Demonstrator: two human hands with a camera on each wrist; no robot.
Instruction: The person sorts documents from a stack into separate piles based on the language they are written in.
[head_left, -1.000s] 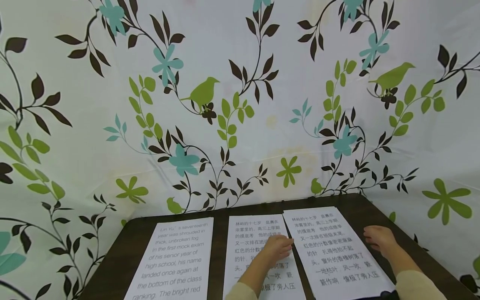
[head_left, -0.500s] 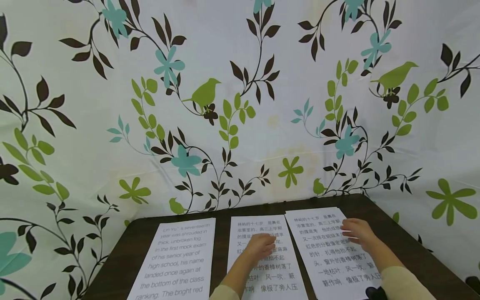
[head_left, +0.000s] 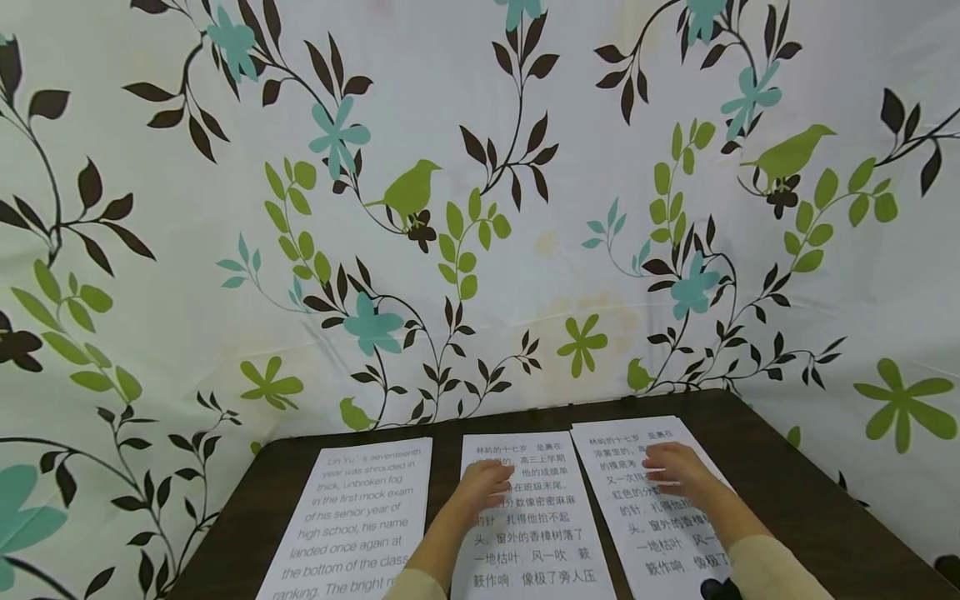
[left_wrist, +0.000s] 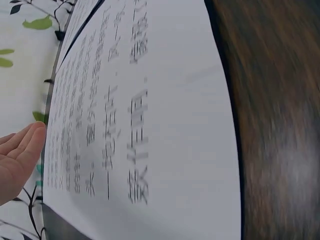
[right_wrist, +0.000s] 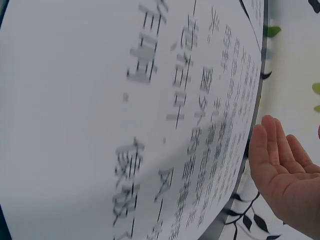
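Observation:
Three printed sheets lie side by side on a dark wooden table. My left hand is over the left edge of the middle sheet, which bears Chinese text. Over the right sheet, also in Chinese, is my right hand. Both hands hold nothing. In the left wrist view the left hand shows nearly straight fingers beside the page. The right wrist view shows the right hand with its palm turned and fingers extended. An English sheet lies at the left, untouched.
Behind the table hangs a white cloth patterned with leaves, birds and flowers. The table's back edge runs close to it. A small black object shows by the right sleeve.
Both hands have moved left: the left hand from the middle sheet's right side to its left edge, the right hand from beside the right sheet to over it. The sheets stay put.

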